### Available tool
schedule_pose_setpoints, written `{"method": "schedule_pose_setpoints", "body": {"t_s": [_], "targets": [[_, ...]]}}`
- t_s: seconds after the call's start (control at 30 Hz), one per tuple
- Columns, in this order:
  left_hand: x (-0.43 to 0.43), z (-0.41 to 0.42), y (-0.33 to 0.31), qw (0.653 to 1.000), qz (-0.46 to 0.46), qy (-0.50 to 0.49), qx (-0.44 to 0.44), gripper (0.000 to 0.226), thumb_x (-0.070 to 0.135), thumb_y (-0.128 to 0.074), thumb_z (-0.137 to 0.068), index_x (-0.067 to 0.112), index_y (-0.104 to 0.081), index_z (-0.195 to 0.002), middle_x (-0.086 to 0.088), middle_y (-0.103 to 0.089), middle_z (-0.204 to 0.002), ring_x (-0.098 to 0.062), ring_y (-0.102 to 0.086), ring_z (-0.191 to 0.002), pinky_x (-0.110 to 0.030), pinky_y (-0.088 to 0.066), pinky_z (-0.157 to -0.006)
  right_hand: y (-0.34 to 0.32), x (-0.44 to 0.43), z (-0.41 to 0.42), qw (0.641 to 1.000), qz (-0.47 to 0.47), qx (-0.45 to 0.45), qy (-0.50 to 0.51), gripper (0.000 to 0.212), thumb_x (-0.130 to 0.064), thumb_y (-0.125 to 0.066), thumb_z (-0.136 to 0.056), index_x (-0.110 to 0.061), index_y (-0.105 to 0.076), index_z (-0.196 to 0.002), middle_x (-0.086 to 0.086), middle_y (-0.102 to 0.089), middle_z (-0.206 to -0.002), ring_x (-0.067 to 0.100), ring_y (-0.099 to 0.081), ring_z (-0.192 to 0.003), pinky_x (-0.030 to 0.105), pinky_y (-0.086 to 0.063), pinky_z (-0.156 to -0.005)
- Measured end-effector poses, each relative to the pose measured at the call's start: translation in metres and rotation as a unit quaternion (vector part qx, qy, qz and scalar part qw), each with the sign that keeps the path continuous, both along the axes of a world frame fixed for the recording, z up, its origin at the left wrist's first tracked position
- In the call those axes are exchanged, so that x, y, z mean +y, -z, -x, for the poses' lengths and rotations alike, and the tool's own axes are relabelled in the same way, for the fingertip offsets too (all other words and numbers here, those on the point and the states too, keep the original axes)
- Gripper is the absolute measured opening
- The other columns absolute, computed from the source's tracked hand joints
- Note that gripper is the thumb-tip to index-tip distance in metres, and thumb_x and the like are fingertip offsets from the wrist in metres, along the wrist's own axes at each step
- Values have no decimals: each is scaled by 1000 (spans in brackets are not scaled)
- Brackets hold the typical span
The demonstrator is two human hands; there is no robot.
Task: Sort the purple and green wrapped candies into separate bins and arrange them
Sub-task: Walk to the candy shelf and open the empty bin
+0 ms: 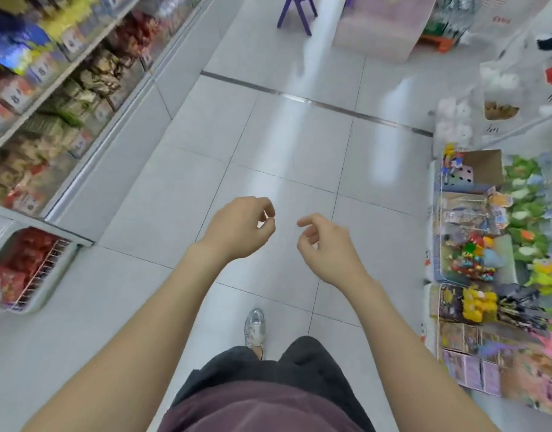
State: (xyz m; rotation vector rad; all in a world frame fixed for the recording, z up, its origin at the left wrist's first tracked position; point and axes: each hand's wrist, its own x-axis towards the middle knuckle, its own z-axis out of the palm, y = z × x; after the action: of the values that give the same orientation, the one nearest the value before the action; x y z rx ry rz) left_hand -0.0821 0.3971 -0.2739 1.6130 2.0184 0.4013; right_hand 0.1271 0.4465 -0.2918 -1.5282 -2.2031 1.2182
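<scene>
Not identifiable in view: purple and green wrapped candies, bins. Above the middle of the floor (268, 145), left hand (237, 227) and right hand (326, 247) near each other, fingers loosely curled, holding nothing. Likely the approach step; next, locating the candies. Shelves (50, 88) along the floor's left edge, toy display (480, 254) along its right.

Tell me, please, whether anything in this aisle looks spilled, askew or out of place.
Nothing stands out. The floor shows no spill. The packets on the left and the toys on the right sit in their places, though blurred. The left hand and right hand are loosely curled, holding nothing.
</scene>
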Motion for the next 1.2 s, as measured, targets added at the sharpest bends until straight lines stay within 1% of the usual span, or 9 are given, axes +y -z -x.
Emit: {"method": "schedule_pose_setpoints", "body": {"t_s": [0.13, 0.27, 0.47, 0.6, 0.77, 0.93, 1.0, 1.13, 1.2], "targets": [[113, 32, -11, 1000, -8, -13, 3, 17, 37, -52, -96, 33, -67, -103, 17, -70, -99, -9, -65, -85, -35, -55, -73, -10, 115, 31, 1000, -10, 17, 8, 29, -27, -56, -95, -31, -63, -122, -13, -68, -99, 6, -67, -98, 33, -58, -83], [243, 61, -9, 999, -24, -22, 23, 15, 34, -52, -96, 33, -67, -100, 18, -70, -96, -7, -64, -83, -29, -48, -66, 2, 248, 61, 999, -17, 33, 13, 28, -26, -57, -94, -31, -64, -120, -12, -69, -98, 7, -67, -96, 33, -58, -85], [438, 104, -15, 998, -22, -57, 21, 15, 33, -53, -96, 33, -68, -101, 20, -70, -93, -9, -66, -82, -38, -57, -76, 8, 454, 102, 999, -18, 46, -11, 28, -26, -56, -94, -28, -64, -121, -8, -68, -100, 10, -66, -98, 36, -58, -85], [551, 144, -25, 996, -18, -88, 24, 14, 35, -52, -95, 35, -66, -97, 22, -70, -91, -6, -66, -79, -38, -58, -74, -8, 587, 143, 998, -15, 47, -39, 29, -27, -55, -94, -29, -64, -121, -7, -69, -102, 9, -66, -100, 35, -58, -84], [683, 199, -21, 993, -25, -117, 17, 14, 35, -52, -95, 34, -66, -98, 20, -69, -92, -8, -65, -82, -37, -57, -74, -21, 741, 212, 996, -4, 62, -59, 28, -24, -55, -92, -29, -65, -117, -8, -70, -97, 8, -68, -90, 29, -58, -68], [832, 278, 1, 991, -29, -125, 31, 17, 37, -51, -95, 33, -66, -101, 18, -69, -98, -12, -65, -84, -35, -54, -74, -8, 895, 296, 996, 8, 75, -44, 27, -18, -54, -92, -30, -68, -113, -6, -70, -92, 7, -67, -79, 22, -55, -54], [897, 312, 0, 992, -32, -120, 33, 17, 36, -50, -95, 32, -66, -101, 17, -70, -98, -13, -65, -84, -36, -54, -74, -8, 955, 325, 997, 12, 65, -37, 27, -18, -54, -92, -31, -68, -111, -8, -72, -91, 5, -67, -76, 19, -52, -52], [1018, 368, -11, 994, -21, -104, 32, 17, 35, -51, -96, 31, -67, -99, 15, -70, -98, -14, -64, -82, -33, -50, -66, -15, 1065, 369, 997, 17, 23, -76, 25, -19, -54, -93, -30, -67, -111, -10, -72, -87, 4, -67, -73, 24, -54, -56], [1078, 391, -18, 995, -18, -91, 31, 17, 34, -51, -95, 31, -67, -99, 14, -70, -97, -16, -65, -84, -31, -45, -62, -18, 1120, 387, 996, 8, 4, -84, 26, -20, -53, -93, -29, -66, -113, -11, -72, -88, 1, -66, -76, 20, -52, -59]]}}
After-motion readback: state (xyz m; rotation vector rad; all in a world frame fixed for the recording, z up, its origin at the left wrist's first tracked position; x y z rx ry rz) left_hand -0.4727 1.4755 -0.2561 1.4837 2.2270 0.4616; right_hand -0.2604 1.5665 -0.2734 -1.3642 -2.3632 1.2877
